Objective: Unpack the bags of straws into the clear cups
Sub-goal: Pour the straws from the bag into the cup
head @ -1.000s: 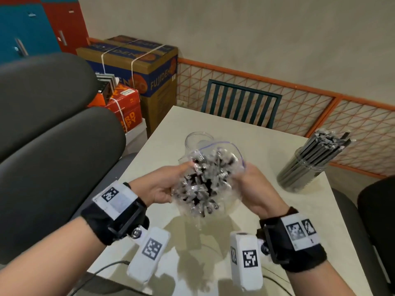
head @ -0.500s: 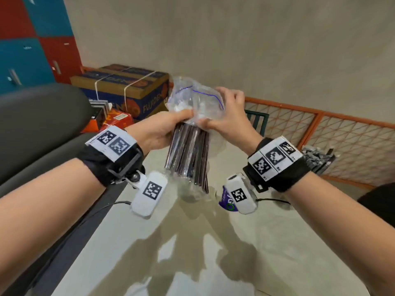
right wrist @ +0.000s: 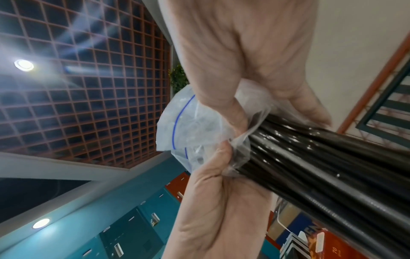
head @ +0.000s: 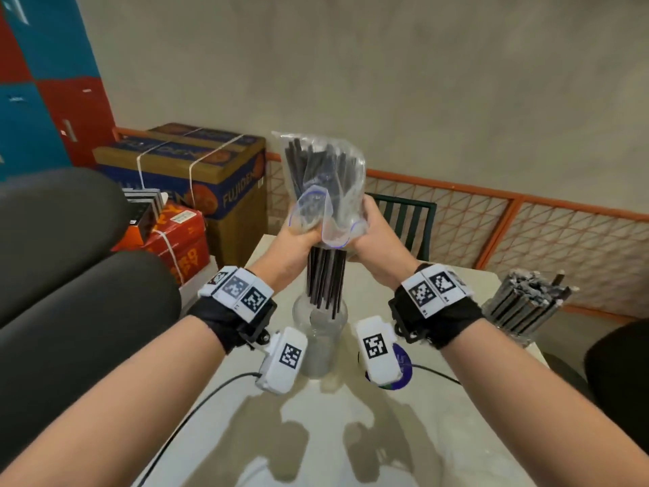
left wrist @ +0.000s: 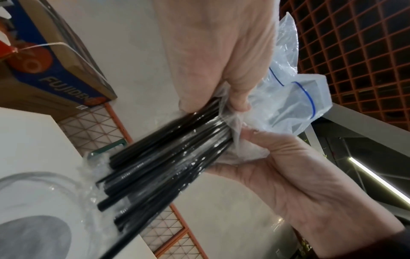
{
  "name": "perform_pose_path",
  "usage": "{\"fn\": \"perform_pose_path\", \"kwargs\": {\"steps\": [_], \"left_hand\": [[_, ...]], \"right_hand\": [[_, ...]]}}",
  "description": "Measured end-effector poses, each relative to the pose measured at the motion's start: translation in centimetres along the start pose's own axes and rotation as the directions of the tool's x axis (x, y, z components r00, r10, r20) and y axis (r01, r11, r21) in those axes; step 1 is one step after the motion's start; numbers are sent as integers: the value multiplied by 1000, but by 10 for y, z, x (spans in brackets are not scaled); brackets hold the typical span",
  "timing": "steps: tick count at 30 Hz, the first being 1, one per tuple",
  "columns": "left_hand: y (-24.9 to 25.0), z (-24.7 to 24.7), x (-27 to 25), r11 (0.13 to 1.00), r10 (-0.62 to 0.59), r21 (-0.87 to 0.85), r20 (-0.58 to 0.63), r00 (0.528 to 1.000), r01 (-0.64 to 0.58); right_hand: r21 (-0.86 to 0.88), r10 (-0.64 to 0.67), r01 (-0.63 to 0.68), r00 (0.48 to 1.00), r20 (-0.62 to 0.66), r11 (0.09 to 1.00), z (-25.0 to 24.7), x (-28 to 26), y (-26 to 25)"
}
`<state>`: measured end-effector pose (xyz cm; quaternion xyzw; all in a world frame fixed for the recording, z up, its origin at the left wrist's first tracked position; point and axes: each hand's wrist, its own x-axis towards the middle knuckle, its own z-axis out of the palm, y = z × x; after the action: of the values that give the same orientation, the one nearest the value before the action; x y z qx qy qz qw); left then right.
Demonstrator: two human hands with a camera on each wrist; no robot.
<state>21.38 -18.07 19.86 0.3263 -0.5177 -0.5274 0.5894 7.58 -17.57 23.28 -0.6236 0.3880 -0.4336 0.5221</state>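
Both hands hold a clear zip bag point(head: 321, 170) upturned above the table. My left hand point(head: 298, 236) and right hand point(head: 367, 230) squeeze its blue-lined mouth around a bundle of black straws point(head: 325, 275). The straws stick out downward, their tips at the mouth of an upright clear cup point(head: 319, 340). The left wrist view shows the straws point(left wrist: 166, 166) pointing at the cup's rim point(left wrist: 44, 177) and the crumpled bag point(left wrist: 295, 105) behind the fingers. In the right wrist view the bag point(right wrist: 188, 126) is pinched around the straws point(right wrist: 321, 166).
A second clear cup packed with dark straws point(head: 526, 304) stands at the table's right edge point(head: 509, 275). A small purple disc point(head: 404, 363) lies under my right wrist. Dark chair backs point(head: 87, 311) and cardboard boxes point(head: 196, 170) are on the left; a green chair point(head: 407, 219) stands beyond the table.
The hands lifted the bag from low over the table and turned it over. The straws now poke out of its mouth downward over the cup.
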Motion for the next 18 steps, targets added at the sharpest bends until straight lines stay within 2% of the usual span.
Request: {"fn": "perform_pose_path", "kwargs": {"steps": [5, 11, 14, 18], "left_hand": [[-37, -13, 10, 992, -118, -58, -52, 992, 115], [-69, -25, 12, 978, -198, -82, -113, 974, 190], [-77, -27, 10, 979, -201, -74, -144, 969, 192], [-71, -24, 13, 990, -138, -60, -157, 978, 130]], "right_hand": [[24, 23, -22, 1000, -19, 999, 0, 10, 32], [44, 51, -49, 998, -36, 998, 4, 19, 64], [45, 64, -62, 997, -31, 997, 5, 21, 74], [20, 41, -40, 998, -52, 999, 6, 25, 71]]}}
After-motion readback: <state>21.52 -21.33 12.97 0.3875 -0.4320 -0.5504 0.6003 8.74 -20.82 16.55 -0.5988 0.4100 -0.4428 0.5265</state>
